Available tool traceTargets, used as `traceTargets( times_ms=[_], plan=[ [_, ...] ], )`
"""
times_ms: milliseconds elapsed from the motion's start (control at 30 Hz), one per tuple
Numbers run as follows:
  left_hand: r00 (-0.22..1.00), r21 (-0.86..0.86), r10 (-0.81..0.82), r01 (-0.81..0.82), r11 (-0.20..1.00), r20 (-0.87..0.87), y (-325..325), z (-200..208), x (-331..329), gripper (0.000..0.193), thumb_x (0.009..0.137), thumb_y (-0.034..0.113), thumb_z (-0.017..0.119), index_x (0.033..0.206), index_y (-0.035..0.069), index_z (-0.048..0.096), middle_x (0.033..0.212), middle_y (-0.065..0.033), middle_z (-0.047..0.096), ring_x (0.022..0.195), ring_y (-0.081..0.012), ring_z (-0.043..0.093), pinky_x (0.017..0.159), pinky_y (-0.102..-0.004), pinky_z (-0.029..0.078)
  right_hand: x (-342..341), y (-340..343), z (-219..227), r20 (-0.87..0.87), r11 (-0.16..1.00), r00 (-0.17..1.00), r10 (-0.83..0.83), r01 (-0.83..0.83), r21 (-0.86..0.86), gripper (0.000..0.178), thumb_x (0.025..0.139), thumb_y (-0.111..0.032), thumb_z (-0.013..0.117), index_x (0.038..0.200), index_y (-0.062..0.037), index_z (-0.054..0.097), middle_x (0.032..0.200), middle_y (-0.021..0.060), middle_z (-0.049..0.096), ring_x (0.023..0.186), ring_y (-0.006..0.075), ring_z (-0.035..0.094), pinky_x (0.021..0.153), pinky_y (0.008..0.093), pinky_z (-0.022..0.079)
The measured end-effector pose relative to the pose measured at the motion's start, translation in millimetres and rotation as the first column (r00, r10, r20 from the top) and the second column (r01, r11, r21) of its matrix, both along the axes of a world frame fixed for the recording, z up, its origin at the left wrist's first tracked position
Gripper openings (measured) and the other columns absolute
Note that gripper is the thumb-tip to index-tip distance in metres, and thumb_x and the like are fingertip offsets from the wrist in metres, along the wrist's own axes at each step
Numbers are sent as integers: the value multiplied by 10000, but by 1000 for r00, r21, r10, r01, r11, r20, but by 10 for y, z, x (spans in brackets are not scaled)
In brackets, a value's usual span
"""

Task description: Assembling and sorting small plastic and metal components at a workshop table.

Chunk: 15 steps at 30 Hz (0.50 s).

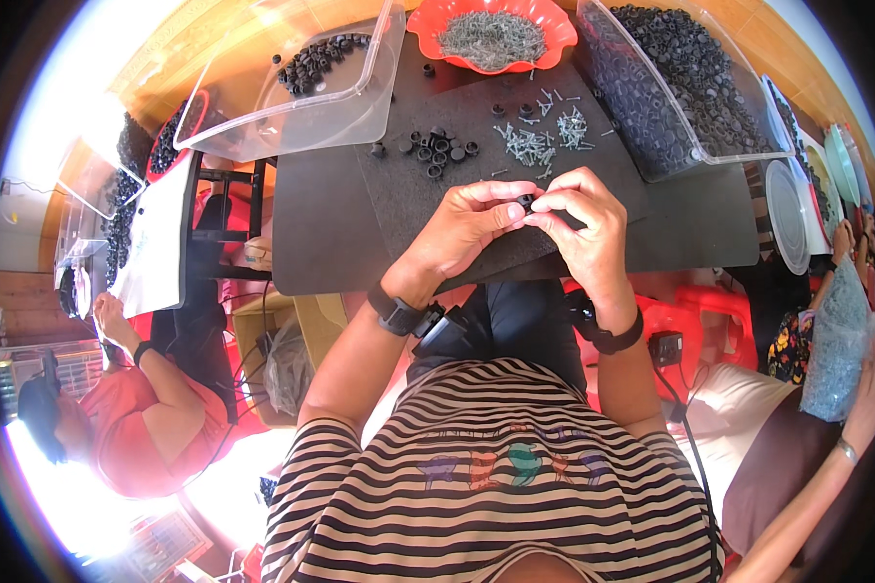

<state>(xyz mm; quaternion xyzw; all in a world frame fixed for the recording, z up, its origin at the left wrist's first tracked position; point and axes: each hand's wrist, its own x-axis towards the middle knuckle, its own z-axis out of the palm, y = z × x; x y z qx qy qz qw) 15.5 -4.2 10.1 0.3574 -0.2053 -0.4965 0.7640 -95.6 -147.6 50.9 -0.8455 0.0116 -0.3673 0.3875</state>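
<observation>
Over the near part of the dark table, my left hand (469, 228) pinches a small round black plastic cap (526, 201) between thumb and fingertips. Pressed up to the same cap, my right hand (589, 225) has its thumb and forefinger closed; whatever they hold is too small to make out. Just beyond my hands lies a loose pile of silver screws (530, 146), with a second screw pile (574, 128) beside it. To the left sits a cluster of black caps (438, 151), some with the hollow side up.
A red scalloped bowl (564, 39) of screws stands at the far edge. Clear plastic bins flank it: the left bin (292, 136) has some black caps, the right bin (710, 155) is heaped with black parts. People sit left and right; one arm (807, 496) reaches in at lower right.
</observation>
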Motion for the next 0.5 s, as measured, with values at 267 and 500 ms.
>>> traceTargets(
  times_ms=[267,500],
  plan=[
    [1000,17,19,-19,1000,1,-9,-2,-20,309,915,40,616,1212,-42,592,1143,-126,644,992,-161,631,910,-293,531,-12,-56,60,-43,996,997,68,-70,-55,199,656,0,772,767,-43,613,797,55,590,691,217,605,592,330,481],
    [996,68,35,-41,997,76,-15,20,-36,320,919,56,614,1222,-40,587,1135,-129,645,992,-163,631,913,-292,528,-12,-46,33,12,984,999,42,-40,-174,180,670,5,751,764,-51,608,801,51,589,700,230,605,597,339,486]
  ],
)
